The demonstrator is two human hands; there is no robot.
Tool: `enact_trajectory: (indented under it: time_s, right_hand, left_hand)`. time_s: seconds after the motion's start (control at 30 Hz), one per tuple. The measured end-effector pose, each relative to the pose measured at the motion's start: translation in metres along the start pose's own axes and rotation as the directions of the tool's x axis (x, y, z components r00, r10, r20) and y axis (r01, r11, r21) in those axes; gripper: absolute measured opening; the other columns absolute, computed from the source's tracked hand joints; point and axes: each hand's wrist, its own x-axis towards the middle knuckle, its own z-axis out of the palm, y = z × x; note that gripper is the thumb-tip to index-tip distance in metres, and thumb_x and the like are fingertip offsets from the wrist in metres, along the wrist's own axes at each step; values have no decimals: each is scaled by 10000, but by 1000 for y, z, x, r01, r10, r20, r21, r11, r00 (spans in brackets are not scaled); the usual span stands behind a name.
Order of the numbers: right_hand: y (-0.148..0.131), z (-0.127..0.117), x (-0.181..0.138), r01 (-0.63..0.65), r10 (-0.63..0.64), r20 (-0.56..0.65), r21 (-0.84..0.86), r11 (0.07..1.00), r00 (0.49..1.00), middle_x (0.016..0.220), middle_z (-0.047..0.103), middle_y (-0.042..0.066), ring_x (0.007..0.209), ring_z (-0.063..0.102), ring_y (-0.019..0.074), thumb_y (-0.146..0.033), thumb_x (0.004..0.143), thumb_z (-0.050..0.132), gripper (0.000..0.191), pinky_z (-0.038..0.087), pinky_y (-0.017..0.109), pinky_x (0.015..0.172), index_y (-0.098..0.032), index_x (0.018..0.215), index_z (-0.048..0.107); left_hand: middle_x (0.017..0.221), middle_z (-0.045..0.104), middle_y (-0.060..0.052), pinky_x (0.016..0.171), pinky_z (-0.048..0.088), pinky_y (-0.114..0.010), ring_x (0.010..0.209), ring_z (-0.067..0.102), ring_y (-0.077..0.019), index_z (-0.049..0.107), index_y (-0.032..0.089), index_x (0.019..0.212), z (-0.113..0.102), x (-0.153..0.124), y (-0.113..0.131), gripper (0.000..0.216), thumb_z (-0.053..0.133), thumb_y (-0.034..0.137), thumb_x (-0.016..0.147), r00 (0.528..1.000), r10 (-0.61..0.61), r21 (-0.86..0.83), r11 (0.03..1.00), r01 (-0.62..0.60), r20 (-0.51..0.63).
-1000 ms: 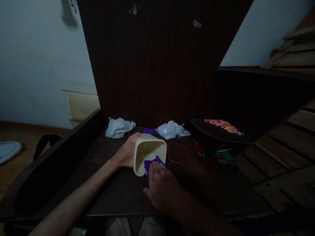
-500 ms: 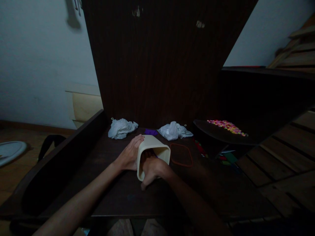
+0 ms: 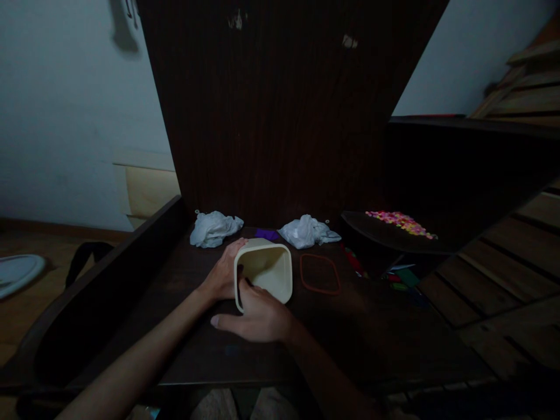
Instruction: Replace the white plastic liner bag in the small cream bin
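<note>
A cream plastic container [image 3: 271, 271] lies tilted on the dark wooden table [image 3: 371, 326], its open mouth facing me. My left hand [image 3: 223, 274] is wrapped round the container's left wall and holds it steady. My right hand [image 3: 258, 315] rests at the near rim with its fingers dipped inside and its thumb stretched out to the left. What those fingers press on is hidden inside the container. A red rectangular ring [image 3: 301, 273] lies flat just right of the container.
Two crumpled white cloths [image 3: 214, 228] [image 3: 308, 231] lie at the back, with a purple scrap [image 3: 266, 234] between them. A dark tray holds pink and yellow beads [image 3: 400, 221] at the right. A tall dark panel [image 3: 280, 116] stands behind, and a raised board [image 3: 131, 251] borders the left.
A second ago my right hand pressed a purple cloth at the container's mouth. It then went inside, and the cloth is now out of sight. The container has tipped slightly.
</note>
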Motion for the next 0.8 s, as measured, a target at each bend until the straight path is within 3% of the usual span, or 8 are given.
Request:
enact_trajectory:
  time_s: [0.1,0.17,0.33,0.4,0.5,0.63,0.8]
  right_hand:
    - [-6,5,-21,-10,10,19,-42,999,1000,1518,428,310,1395,460,394,-546,861,644,964,401,496,1132,29,1543,278]
    - [-3,8,-32,84,-84,5,-84,993,996,1555,371,307,1449,386,376,-503,888,627,938,335,475,1190,52,1547,257]
    - [17,6,-48,227,-242,-42,-224,948,969,1537,456,216,1438,424,304,-429,917,617,729,295,411,1226,-30,1498,430]
    - [25,3,-48,204,-236,-67,-315,927,969,1504,507,196,1406,468,292,-386,930,601,629,328,413,1211,-57,1456,498]
    - [31,-2,-43,72,-143,-112,-480,874,983,1429,572,224,1331,541,308,-263,917,599,609,405,428,1153,-26,1464,471]
    - [29,-6,-29,-42,-14,-84,-632,774,996,1351,617,253,1257,598,300,-43,879,510,481,408,407,1141,6,1356,558]
    - [21,-6,-21,-72,14,-97,-634,770,995,1314,638,237,1203,630,287,-9,847,496,444,457,393,1077,-49,1278,596]
  left_hand:
    - [1497,413,-230,1122,409,-650,1412,421,-433,202,213,1566,-3,0,-3,944,731,398,806,1000,-6,-41,999,6,15]
    - [1495,405,-239,1124,403,-649,1411,418,-438,184,210,1567,-4,0,-5,988,753,424,788,1000,10,-51,999,-9,26]
    - [1483,396,-270,1128,390,-645,1401,416,-463,164,178,1562,-4,1,-6,1104,820,460,720,996,2,-3,1000,-2,86]
    - [1473,398,-282,1122,396,-648,1393,420,-474,182,158,1555,-5,4,-4,1124,830,492,699,995,10,10,1000,-11,96]
    - [1459,423,-274,1114,418,-637,1369,451,-472,203,148,1550,-8,10,1,1161,842,535,662,997,4,13,1000,-5,80]
    - [1468,451,-245,1117,426,-633,1353,478,-456,224,159,1554,-10,15,4,1145,837,509,652,997,-21,8,1000,21,69]
    - [1600,252,-291,1156,353,-670,1466,309,-490,64,133,1597,-10,10,2,1270,845,501,666,993,-59,28,998,57,102]
